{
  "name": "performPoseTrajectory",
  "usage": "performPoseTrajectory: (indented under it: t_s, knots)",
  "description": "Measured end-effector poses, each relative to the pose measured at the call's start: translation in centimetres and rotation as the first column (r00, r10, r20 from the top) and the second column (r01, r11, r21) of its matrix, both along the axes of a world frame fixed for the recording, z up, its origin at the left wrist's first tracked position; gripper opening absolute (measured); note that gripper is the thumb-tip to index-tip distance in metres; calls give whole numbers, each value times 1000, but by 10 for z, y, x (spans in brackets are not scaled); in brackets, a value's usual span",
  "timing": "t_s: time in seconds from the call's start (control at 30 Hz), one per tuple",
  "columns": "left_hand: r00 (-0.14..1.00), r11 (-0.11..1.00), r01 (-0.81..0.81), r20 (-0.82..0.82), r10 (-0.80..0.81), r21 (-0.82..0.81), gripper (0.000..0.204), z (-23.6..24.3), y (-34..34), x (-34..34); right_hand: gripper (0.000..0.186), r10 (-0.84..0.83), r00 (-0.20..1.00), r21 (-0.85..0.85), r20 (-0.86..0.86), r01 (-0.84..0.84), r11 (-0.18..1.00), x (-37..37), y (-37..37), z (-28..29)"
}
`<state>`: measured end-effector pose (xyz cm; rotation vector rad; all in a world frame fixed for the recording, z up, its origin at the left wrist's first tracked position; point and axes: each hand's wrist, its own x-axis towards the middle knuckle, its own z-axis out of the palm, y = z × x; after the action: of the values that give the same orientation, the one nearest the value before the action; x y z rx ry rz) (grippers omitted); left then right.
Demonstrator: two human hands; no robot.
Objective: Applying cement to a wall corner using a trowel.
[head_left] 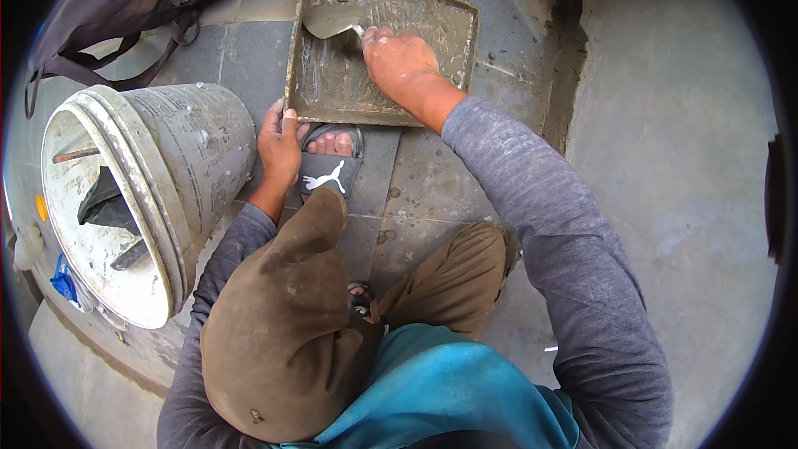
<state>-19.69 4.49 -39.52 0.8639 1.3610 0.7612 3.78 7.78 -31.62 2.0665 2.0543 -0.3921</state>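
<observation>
In front of me a shallow rectangular tray (303, 58), smeared with grey mortar, rests on the tiled floor. My right hand (402, 66) reaches over it, closed round the handle of a trowel (331, 22). The trowel's blade is inside the tray, toward its far left part; most of the handle is hidden in my fist. At the tray's near left corner my left hand (281, 143) grips the rim, thumb up along the edge. Just below that corner is my sandalled foot (331, 145).
On the left a white bucket (195, 141) lies on its side, mouth toward me, with dark scraps inside. A dark backpack (125, 8) sits beyond it. A small blue item (62, 281) is near the bucket's mouth. To the right runs a smooth grey concrete surface (665, 116).
</observation>
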Motion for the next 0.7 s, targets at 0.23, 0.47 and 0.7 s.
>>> performPoseTrajectory:
  t_s: [0.23,0.47,0.7]
  knots:
    - [1000,1000,-21,14,21,-23,33,0,-1,-1,33,305,948,-98,-86,-313,945,-15,-64,8]
    - [1000,1000,-17,-15,17,0,34,2,-1,0,28,31,995,-188,-92,-48,981,34,-31,43]
    - [1000,1000,-18,-22,17,-23,35,1,-4,-1,26,-102,991,-135,-90,89,987,24,21,8]
